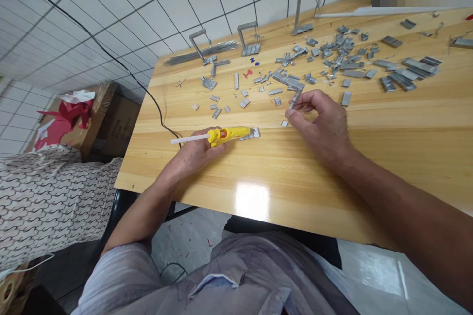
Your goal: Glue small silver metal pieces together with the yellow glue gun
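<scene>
My left hand (197, 150) is wrapped around a yellow hot glue gun (232, 134), with a white glue stick (188, 139) jutting from its back end. The gun's nozzle lies over a small grey piece (248, 136) on the table. In a pinch between thumb and fingers, my right hand (320, 120) holds one end of a grey, angled strip (295, 96). The strip's far part overlaps other grey pieces, so where it ends is hard to tell. Just below the right fingertips lies a small white-topped grey square (284, 123).
Many loose grey pieces (338, 51) cover the wooden table (207, 182). Along the tiled wall stand three grey hooked stands, one tall (298, 10), beside a bundle of thin wires (210, 51). A black cord (148, 88) hangs at left. A cardboard box (98, 113) sits beyond the left edge.
</scene>
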`<control>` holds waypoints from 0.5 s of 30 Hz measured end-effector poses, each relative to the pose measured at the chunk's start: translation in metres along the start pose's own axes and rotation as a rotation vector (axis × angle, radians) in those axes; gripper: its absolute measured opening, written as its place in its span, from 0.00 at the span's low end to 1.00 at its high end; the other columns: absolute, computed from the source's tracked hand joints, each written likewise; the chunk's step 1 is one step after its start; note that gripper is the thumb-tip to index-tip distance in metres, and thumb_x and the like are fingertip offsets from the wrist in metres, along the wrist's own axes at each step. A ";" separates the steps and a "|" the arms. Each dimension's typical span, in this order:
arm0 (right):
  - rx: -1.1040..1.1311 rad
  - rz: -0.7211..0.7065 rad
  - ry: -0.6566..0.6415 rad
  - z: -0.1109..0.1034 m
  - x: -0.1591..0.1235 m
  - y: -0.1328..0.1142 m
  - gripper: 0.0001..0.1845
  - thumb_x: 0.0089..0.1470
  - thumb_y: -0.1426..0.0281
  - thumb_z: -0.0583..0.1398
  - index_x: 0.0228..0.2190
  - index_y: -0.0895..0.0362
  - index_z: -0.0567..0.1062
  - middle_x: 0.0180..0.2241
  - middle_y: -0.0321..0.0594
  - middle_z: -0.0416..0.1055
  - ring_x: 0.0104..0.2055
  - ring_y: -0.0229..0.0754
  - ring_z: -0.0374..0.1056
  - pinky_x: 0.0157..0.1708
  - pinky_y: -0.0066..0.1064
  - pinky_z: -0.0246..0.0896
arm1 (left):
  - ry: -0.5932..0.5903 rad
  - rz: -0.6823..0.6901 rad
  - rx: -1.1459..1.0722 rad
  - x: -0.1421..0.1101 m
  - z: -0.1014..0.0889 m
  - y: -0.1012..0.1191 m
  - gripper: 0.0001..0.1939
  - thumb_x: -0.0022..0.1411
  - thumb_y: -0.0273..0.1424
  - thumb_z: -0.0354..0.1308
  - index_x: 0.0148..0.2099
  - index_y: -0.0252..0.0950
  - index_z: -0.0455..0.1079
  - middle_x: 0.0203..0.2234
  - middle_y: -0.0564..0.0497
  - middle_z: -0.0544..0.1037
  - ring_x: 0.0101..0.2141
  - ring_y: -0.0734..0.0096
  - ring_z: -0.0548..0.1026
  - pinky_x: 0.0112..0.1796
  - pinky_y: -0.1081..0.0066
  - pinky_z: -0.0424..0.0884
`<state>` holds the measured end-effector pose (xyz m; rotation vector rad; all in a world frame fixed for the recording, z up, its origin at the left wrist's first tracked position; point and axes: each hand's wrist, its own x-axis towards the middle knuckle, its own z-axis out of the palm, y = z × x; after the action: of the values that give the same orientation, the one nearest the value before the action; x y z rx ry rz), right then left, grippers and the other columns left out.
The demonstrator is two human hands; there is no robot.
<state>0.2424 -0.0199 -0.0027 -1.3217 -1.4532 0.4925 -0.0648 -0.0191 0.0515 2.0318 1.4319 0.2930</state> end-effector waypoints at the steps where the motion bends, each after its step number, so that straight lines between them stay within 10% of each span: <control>1: -0.001 0.002 0.001 0.000 0.000 0.000 0.05 0.56 0.69 0.66 0.33 0.48 0.75 0.35 0.37 0.82 0.39 0.50 0.78 0.46 0.47 0.74 | 0.004 0.002 0.006 0.000 0.000 0.000 0.15 0.68 0.42 0.60 0.48 0.37 0.76 0.37 0.48 0.82 0.36 0.62 0.79 0.38 0.68 0.74; 15: 0.000 -0.007 -0.001 0.000 0.000 0.000 0.04 0.56 0.69 0.66 0.33 0.49 0.75 0.36 0.37 0.82 0.39 0.49 0.78 0.46 0.47 0.75 | 0.006 0.000 -0.003 0.000 0.002 -0.004 0.15 0.68 0.42 0.60 0.49 0.37 0.76 0.37 0.48 0.82 0.36 0.62 0.78 0.38 0.68 0.73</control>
<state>0.2425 -0.0200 -0.0032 -1.3164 -1.4587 0.4885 -0.0670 -0.0185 0.0478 2.0300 1.4347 0.3008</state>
